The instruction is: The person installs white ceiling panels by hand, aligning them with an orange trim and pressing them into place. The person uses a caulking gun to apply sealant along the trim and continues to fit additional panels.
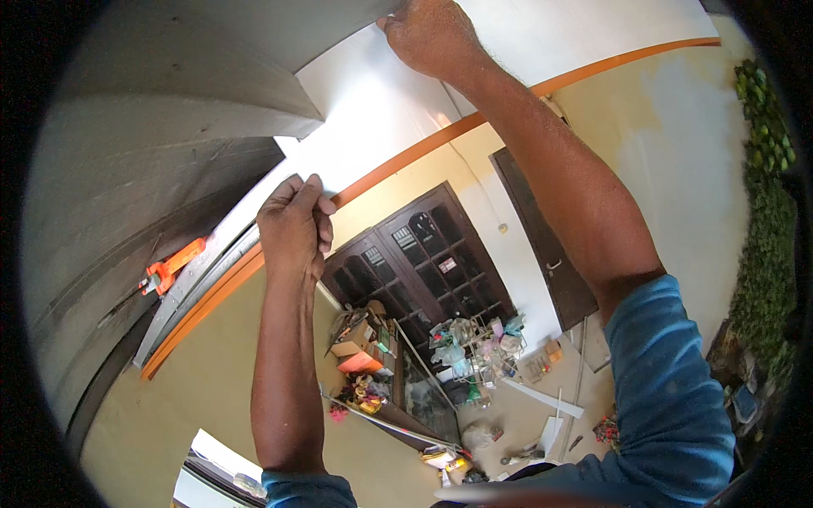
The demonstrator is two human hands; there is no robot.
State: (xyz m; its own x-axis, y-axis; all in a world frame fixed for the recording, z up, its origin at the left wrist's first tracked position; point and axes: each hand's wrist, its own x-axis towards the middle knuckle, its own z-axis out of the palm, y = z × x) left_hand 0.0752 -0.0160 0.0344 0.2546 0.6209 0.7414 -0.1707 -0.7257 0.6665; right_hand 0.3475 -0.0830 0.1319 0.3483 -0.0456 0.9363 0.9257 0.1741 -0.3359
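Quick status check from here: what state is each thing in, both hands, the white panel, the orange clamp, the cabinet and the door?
left hand: gripping the lower edge of the white panel, fingers curled.
right hand: pressed on the panel's upper edge.
white panel: held up against the ceiling area, flat.
orange clamp: fixed on the metal rail, untouched.
glass-door cabinet: doors shut.
brown door: shut.

A big white panel (373, 118) is up high, against the wall near the ceiling. It is flat, smooth and plain. It slants from the lower left up to the upper right. Its lower edge runs right beside a long orange strip (423, 148).
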